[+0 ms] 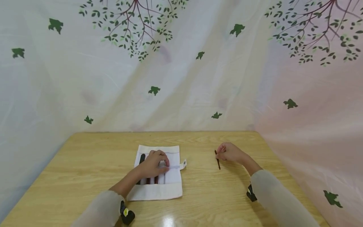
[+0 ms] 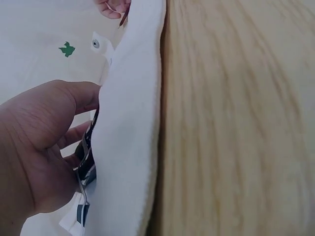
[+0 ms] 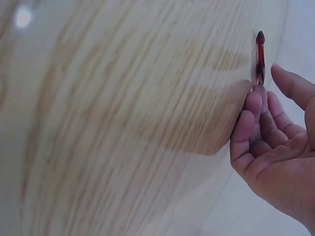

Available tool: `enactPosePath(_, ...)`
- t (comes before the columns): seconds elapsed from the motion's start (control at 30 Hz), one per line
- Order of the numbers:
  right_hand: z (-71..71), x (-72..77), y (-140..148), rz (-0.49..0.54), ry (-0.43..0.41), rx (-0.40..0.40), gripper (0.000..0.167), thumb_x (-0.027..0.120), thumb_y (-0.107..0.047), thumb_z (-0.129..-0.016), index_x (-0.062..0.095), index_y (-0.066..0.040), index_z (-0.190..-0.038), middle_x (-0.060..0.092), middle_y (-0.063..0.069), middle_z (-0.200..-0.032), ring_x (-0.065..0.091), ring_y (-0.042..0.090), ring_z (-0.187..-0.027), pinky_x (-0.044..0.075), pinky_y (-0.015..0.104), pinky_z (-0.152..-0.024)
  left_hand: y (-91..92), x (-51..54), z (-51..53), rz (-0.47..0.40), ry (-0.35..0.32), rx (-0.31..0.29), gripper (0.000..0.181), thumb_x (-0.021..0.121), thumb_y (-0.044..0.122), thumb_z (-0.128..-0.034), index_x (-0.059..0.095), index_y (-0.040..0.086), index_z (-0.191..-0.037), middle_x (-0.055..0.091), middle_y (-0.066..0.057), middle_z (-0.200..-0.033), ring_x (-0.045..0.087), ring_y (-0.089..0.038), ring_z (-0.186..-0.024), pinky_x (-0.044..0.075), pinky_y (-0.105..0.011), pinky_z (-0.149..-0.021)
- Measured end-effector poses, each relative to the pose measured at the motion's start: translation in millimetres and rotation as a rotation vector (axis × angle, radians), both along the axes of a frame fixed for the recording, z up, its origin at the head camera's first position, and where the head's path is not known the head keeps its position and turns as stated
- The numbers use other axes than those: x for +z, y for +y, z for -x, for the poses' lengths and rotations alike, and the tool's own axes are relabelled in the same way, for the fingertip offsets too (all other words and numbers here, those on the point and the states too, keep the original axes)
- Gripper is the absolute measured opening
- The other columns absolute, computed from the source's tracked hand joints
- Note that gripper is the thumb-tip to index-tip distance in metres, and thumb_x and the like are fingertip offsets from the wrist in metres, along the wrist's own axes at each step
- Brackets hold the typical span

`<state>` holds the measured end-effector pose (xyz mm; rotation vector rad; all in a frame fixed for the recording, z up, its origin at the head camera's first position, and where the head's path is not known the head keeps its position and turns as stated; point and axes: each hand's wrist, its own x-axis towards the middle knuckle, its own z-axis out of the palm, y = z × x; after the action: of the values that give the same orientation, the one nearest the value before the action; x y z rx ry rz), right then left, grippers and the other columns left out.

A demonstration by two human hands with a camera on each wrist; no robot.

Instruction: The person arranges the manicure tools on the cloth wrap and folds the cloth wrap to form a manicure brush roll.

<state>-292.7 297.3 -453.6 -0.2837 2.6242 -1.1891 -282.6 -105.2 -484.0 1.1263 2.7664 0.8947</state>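
Observation:
A white fabric pouch [image 1: 167, 191] lies unfolded on the table, with several slim tools in its slots, a thick black one [image 1: 142, 158] among them. My left hand [image 1: 154, 164] is over the pouch. In the left wrist view its thumb stands apart from the other fingers, whose tips are partly hidden behind the pouch's edge [image 2: 129, 98]. To the right, my right hand [image 1: 231, 153] is at a thin dark red tool [image 1: 218, 163]. The right wrist view shows that tool's pointed, bulbed tip [image 3: 261, 38]; fingertips touch its near end while the thumb stays away from it.
The wooden table [image 1: 204, 201] reaches back to a hanging cloth [image 1: 181, 107] printed with leaves and birds, which also closes off both sides. A small tab with a snap [image 1: 183, 164] sticks out from the pouch's right side.

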Motion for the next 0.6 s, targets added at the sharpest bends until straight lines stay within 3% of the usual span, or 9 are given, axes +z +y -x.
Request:
enactPosePath(0.27, 2.6, 0.9, -7, -0.064, -0.027, -0.093, 0.026, 0.076, -0.015, -0.093, 0.054, -0.001, -0.098, 0.056, 0.005, -0.066, 0.047, 0.015, -0.058, 0.04, 0.031, -0.057, 3.3, 6.1, -0.4, 0.008, -0.068, 0.021, 0.006, 0.075, 0.021, -0.0932, 0.07, 0.024, -0.091, 0.059, -0.005, -0.119, 0.044, -0.034, -0.121, 0.034, -0.056, -0.101)
enactPosePath(0.6, 7.0, 1.9, -17, -0.106, -0.01, -0.142, 0.033, 0.08, -0.014, -0.089, 0.06, 0.002, -0.11, 0.064, 0.007, -0.072, 0.057, 0.017, -0.061, 0.045, 0.03, -0.059, 2.4, 10.4, -1.7, -0.013, -0.134, 0.064, 0.005, 0.077, 0.02, -0.0919, 0.074, 0.023, -0.093, 0.057, -0.009, -0.127, 0.041, -0.039, -0.127, 0.036, -0.058, -0.102)
